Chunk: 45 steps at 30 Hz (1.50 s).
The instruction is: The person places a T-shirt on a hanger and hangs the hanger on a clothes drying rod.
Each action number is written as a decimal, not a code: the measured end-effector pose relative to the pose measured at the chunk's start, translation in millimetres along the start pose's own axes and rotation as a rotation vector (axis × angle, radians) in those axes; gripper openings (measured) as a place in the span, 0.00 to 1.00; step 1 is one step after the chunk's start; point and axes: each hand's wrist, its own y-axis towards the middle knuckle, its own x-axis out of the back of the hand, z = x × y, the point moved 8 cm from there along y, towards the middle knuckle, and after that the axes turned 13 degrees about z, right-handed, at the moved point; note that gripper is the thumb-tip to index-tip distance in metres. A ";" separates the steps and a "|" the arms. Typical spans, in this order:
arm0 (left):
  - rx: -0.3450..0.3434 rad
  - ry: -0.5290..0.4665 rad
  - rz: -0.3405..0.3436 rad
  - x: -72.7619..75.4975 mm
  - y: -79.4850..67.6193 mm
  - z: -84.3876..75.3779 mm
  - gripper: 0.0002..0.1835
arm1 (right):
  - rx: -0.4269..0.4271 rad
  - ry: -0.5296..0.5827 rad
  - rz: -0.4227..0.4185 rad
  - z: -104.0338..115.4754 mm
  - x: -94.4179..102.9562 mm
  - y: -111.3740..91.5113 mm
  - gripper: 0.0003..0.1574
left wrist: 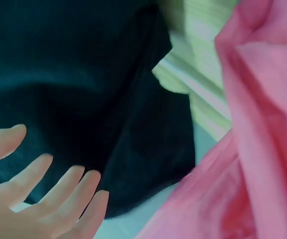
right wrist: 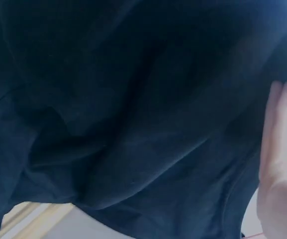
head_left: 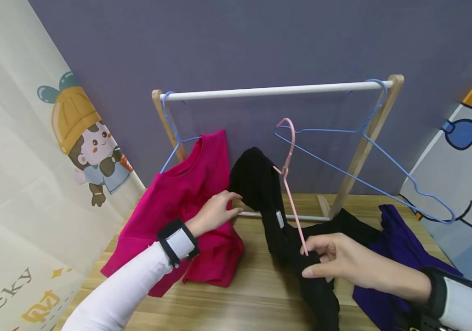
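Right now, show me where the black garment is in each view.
Head: black garment, just right of centre, reaching the bottom edge.
Left wrist: black garment, filling the upper left.
Right wrist: black garment, filling most of the frame.
Landmark shared by head and left wrist: magenta shirt.

The black garment (head_left: 276, 241), cropped below, hides part of the pink hanger (head_left: 286, 172).

Hands: 2, i.e. left hand (head_left: 214, 214) & right hand (head_left: 343, 261). Wrist straps (head_left: 179, 242): 2. Hangers: 3 tot., 2 blue hangers (head_left: 363, 130) + 1 pink hanger (head_left: 286, 170). Clothes: min. 3, w/ 1 pink top (head_left: 178, 197), 1 black garment (head_left: 275, 234), 1 purple garment (head_left: 403, 246); can't tell if black bit nr. purple is sep. Rack: 1, incl. 2 posts (head_left: 354, 172), 2 rods (head_left: 277, 90). Worktop (head_left: 260, 301): 1. Printed curtains (head_left: 16, 138): 2.
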 end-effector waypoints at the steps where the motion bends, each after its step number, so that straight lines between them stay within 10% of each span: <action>1: -0.003 0.007 0.003 -3.2 -1.4 1.7 0.15 | -0.025 -0.008 -0.010 -0.1 1.7 3.4 0.12; 21: -0.039 0.001 0.116 -67.7 -27.1 17.7 0.08 | 0.015 -0.010 -0.109 19.9 28.3 76.5 0.13; 45: -0.001 -0.149 -0.059 -67.2 -65.2 40.0 0.06 | 0.107 -0.013 -0.119 61.5 38.6 128.4 0.11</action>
